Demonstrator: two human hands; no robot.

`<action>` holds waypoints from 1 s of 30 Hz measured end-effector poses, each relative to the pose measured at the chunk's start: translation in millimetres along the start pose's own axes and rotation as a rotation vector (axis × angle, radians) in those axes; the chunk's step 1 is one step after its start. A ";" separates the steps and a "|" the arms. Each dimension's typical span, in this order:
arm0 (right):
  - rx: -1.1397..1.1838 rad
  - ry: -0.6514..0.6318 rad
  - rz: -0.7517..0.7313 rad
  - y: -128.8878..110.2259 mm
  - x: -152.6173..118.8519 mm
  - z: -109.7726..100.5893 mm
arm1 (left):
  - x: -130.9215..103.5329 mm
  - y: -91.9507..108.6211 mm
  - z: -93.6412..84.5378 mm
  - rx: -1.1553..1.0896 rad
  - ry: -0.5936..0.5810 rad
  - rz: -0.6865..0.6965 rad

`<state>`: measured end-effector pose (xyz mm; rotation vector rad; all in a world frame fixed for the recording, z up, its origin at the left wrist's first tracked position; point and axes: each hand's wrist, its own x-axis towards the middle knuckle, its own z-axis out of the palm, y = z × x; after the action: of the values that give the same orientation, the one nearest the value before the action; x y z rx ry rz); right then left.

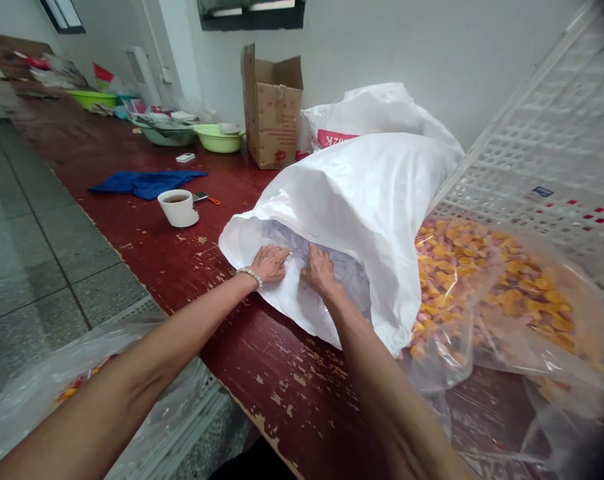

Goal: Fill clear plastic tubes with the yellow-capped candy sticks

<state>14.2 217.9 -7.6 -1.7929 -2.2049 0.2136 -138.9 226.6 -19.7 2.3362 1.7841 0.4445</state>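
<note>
A large white sack (367, 180) lies on its side on the table, its mouth facing me. Inside the opening shows a clear plastic liner (349, 273) with pale, crinkled contents I cannot make out. My left hand (271, 264), a beaded bracelet at its wrist, is in the mouth at the lower left, fingers curled and closed on the liner. Just right of it, my right hand (320, 268) reaches into the opening, its fingers bent and closed on the plastic too. The fingertips of both hands are partly hidden.
On the worn red table (277, 387) stand a white cup (179, 209), a blue cloth (145, 183), green basins (219, 139) and an open cardboard box (277, 123). Clear bags of orange-and-pink pieces (447, 267) lie at right, before a white plastic crate (547, 147). Another bag (42, 380) sits low left.
</note>
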 end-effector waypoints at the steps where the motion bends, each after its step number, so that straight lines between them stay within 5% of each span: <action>1: -0.009 -0.022 0.011 -1.8 3.4 4.1 | -0.7 -3.4 -0.3 -0.016 -0.004 -0.042; 6: -0.021 -0.090 -0.033 3.0 4.7 12.3 | -0.2 -13.9 -0.9 -0.133 0.014 -0.195; 17: 0.011 -0.200 -0.051 10.1 4.7 5.4 | -2.3 -13.1 -9.7 -0.202 0.222 -0.286; 25: 0.023 -0.137 0.070 -15.9 11.3 13.0 | 0.0 -20.4 -7.4 -0.263 0.151 -0.503; 30: 0.027 -0.215 0.063 -23.9 15.1 18.9 | 1.0 -18.7 -2.3 -0.365 0.091 -0.430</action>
<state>-16.7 228.8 -16.5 -1.9055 -2.2756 0.4676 -156.5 232.6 -23.1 1.6607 1.9759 0.7388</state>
